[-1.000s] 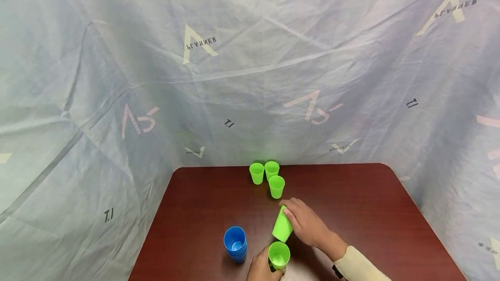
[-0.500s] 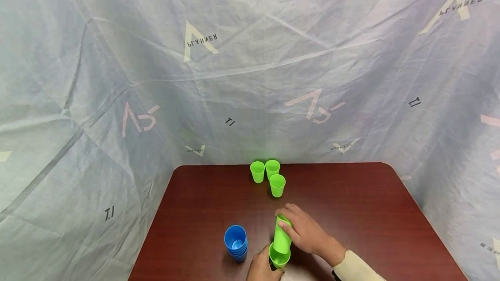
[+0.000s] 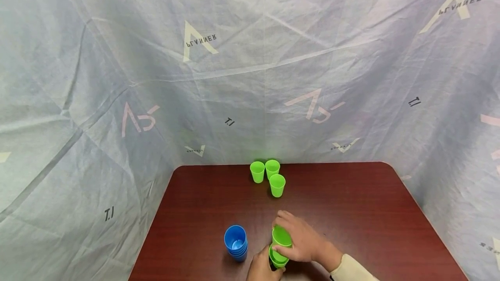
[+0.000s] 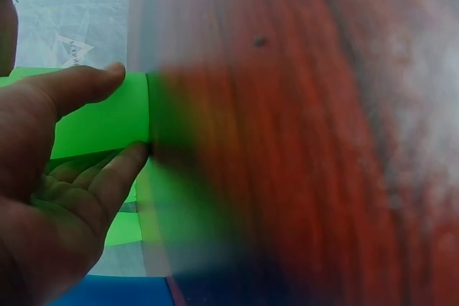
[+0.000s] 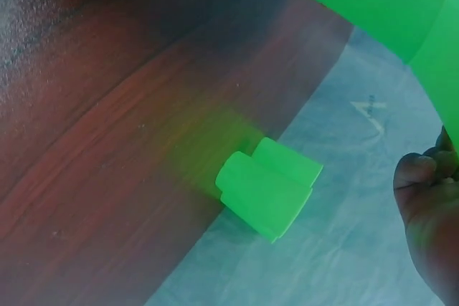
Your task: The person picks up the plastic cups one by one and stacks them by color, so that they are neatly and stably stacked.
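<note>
Near the table's front edge, my left hand (image 3: 262,267) grips a lower green cup (image 3: 279,265) that stands upright. In the left wrist view, the thumb and fingers of that left hand (image 4: 64,177) lie around the green cup (image 4: 104,120), close to the tabletop. My right hand (image 3: 302,240) holds another green cup (image 3: 282,237) from its right side, its base down inside the lower cup. In the right wrist view, part of the right hand (image 5: 434,209) shows at the right edge beside the upper cup.
A stack of nested blue cups (image 3: 235,243) stands left of my hands. Three green cups (image 3: 277,185) stand near the far edge of the brown table (image 3: 336,194). Behind it hangs a grey printed sheet (image 3: 250,77), which also runs along both sides.
My right hand has lowered its green cup from above and behind into the cup in my left hand. The left hand, blue stack and far cups stay in place.
</note>
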Tool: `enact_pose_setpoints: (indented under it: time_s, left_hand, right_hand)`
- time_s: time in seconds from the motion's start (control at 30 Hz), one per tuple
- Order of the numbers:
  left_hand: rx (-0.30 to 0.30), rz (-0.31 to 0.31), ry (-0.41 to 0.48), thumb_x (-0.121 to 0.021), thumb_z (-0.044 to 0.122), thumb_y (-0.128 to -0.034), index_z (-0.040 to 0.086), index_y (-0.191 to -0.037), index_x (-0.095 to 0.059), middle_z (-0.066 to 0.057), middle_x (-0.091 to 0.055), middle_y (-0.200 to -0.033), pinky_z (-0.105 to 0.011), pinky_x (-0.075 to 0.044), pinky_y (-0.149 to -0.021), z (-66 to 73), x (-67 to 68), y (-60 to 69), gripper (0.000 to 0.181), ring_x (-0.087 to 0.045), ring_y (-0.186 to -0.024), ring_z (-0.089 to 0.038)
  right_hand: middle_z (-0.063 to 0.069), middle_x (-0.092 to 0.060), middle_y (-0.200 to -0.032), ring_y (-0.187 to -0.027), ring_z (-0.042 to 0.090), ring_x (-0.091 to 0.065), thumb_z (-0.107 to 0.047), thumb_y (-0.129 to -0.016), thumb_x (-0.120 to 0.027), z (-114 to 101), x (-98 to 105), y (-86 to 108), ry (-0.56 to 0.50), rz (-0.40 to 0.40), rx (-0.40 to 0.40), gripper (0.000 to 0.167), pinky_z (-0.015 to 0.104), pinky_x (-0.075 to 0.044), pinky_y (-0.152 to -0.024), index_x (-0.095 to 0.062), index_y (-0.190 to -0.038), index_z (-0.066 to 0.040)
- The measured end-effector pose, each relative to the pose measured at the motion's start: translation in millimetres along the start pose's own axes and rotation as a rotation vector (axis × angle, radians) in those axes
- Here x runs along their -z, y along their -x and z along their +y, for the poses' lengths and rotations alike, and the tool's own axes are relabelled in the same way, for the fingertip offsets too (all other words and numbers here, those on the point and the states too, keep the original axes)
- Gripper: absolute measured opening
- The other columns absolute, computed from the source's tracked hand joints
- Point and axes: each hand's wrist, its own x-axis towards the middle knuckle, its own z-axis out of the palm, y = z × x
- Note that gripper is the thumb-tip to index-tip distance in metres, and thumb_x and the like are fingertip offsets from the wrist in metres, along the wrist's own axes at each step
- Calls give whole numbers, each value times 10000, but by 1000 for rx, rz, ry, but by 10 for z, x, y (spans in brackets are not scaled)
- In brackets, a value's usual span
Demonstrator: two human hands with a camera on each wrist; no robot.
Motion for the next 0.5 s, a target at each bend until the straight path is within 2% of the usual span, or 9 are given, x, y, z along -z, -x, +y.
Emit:
enact_pose_setpoints:
  time_s: [0.2,0.5]
  left_hand:
    - [8,-6,7,-926,213,-775,100,-1270,-654,27,-762,-1073,-328,-579,-805,-20,-2,-13,576,-689,-920,-38]
    - [34,-8,17,-881,294,-844,93,-1251,-663,8,-773,-1054,-322,-577,-753,-21,8,-18,504,-704,-892,-49]
  right_hand:
    - [-142,-475,-993,-864,-40,-406,-417,-815,-808,-30,-90,25,-6,-40,73,339,28,-306,-680,-610,-1052,-277]
    - [-137,-481,-1002,-855,-37,-394,-428,-836,-801,-70,-160,39,-36,-99,64,328,54,-317,-671,-660,-1057,-231]
